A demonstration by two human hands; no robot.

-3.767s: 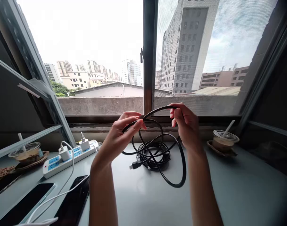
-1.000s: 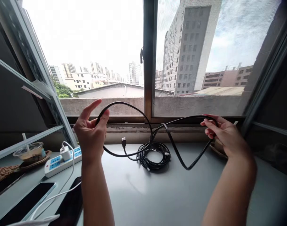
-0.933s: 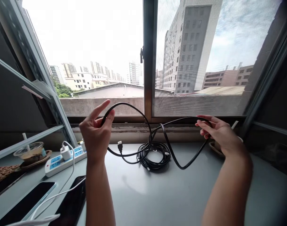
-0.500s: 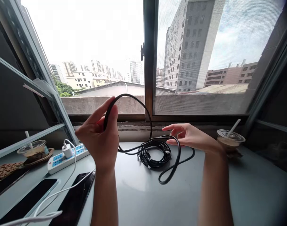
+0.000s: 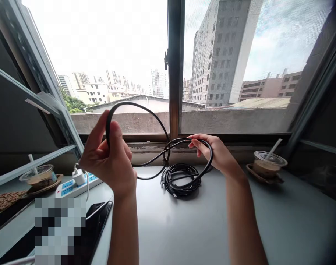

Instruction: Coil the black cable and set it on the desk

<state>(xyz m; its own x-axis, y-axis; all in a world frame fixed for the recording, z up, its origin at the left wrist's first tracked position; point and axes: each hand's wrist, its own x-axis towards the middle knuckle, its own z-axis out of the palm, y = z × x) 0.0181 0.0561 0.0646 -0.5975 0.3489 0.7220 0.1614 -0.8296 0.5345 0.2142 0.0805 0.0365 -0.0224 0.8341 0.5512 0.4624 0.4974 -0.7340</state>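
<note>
A black cable [image 5: 154, 114] arches in a wide loop above the grey table [image 5: 184, 228]. My left hand [image 5: 109, 151] pinches its left side between thumb and fingers, raised in front of the window ledge. On the right, my right hand [image 5: 209, 147] has its thumb and fingertips closed on another stretch of the same cable. Beneath the held loops lies a round coil of black cable [image 5: 184, 184] on the table, with small plug ends at its left and lower edge. Parts of the held cable pass in front of the coil.
A white power strip [image 5: 71, 190] with a charger stands at the left, beside a drink cup [image 5: 42, 178] on a coaster. Another cup [image 5: 268, 163] is at the right. A dark phone [image 5: 101, 217] and white cord lie at lower left, partly pixelated.
My left hand has moved left and the cable loop has widened. My right hand, earlier apart at the fingertips, has moved slightly up and left and closed on the cable.
</note>
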